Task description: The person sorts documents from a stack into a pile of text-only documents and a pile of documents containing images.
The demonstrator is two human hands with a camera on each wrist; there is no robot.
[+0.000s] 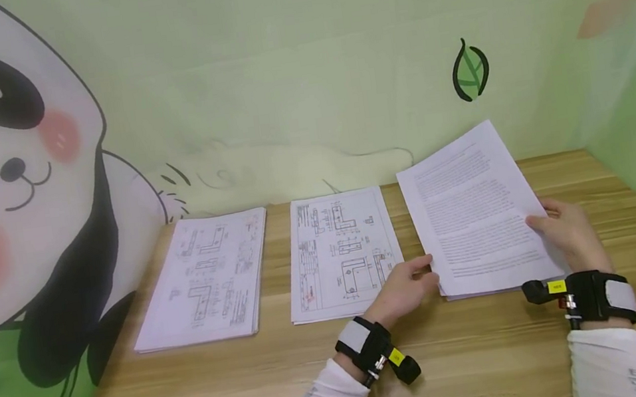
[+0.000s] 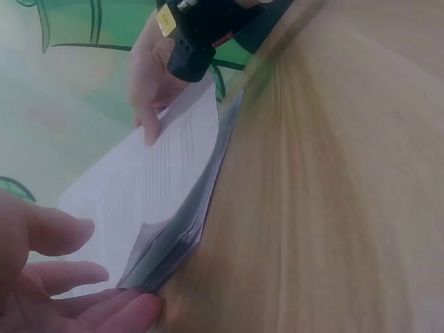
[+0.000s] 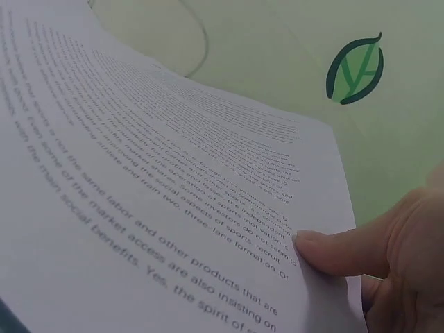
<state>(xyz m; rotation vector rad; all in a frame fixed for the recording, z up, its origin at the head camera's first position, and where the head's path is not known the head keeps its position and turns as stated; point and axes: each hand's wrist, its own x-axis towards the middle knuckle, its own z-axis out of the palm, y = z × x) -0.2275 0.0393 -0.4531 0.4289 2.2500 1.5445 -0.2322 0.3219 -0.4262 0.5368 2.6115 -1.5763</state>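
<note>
A white sheet of printed text (image 1: 471, 218) is lifted off the right-hand paper stack (image 2: 186, 244), its far end raised and its surface bowed. My right hand (image 1: 572, 233) pinches the sheet's right edge, with the thumb (image 3: 333, 246) on the printed face and the other fingers behind. At the stack's lower left corner is my left hand (image 1: 402, 288), thumb and fingers spread and loosely extended. In the left wrist view, its lower fingertips (image 2: 142, 309) are right at the stack's corner, below the sheet.
A stack of technical drawings (image 1: 330, 291) lies in the middle, partly behind the left hand. Another stack of drawings (image 1: 177, 317) is farther left. All rest on a wooden table (image 1: 228, 385) against a green cloth backdrop (image 1: 280, 96) with a panda and leaves.
</note>
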